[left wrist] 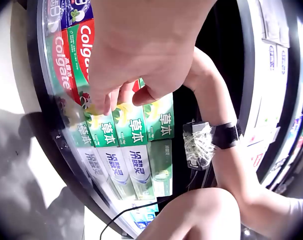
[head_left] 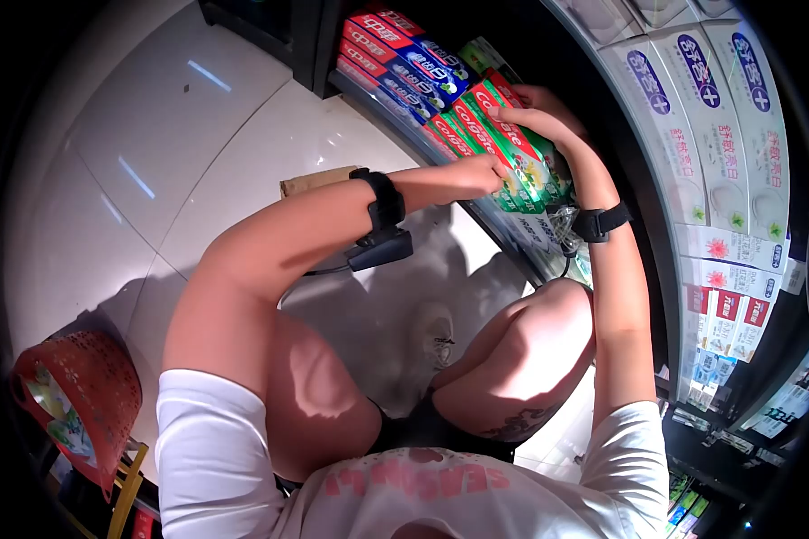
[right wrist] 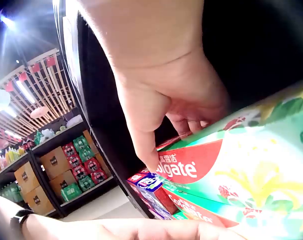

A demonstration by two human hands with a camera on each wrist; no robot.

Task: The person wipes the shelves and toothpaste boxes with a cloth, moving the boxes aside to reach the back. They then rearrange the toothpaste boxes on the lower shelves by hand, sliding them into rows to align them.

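Several red-and-green Colgate toothpaste boxes lie side by side on a low shelf. My right hand grips one near its far end, thumb on its printed front and fingers partly hidden behind it. At the boxes' nearer, green-and-yellow end is my left hand. In the left wrist view its fingers and thumb are curled about the end of a box. The right wrist view shows the left hand low beside the boxes.
Red-and-blue toothpaste boxes are stacked beyond the Colgate row. White-and-green boxes stand on the nearer side. A curved shelf edge borders the row. Upper-shelf white boxes overhang at right. A red basket stands at left.
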